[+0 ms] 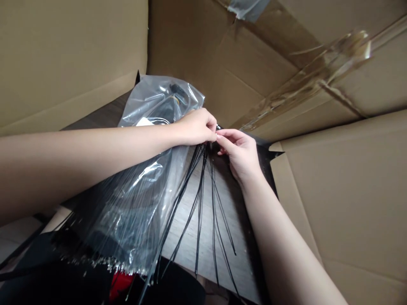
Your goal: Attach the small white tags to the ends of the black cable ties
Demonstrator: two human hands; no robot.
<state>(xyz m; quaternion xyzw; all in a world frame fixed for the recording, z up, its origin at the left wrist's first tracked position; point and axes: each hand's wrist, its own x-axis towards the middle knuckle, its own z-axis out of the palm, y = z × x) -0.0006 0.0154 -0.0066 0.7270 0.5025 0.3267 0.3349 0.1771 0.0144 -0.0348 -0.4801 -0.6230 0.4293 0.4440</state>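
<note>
My left hand [197,126] is closed in a pinch over the heads of a bunch of long black cable ties [200,199]. The ties fan out and hang down toward me over a dark wooden table [229,212]. My right hand [240,152] meets the left one at the same spot, fingertips pinched on the ties' top ends. Under my left forearm lies a clear plastic bag [143,186] with more black ties and a cable inside; its torn edge faces me.
Large brown cardboard sheets [349,190] stand around the table at the back, left and right, with strips of clear tape [318,72] on them. Something red [119,286] shows below the table's near edge.
</note>
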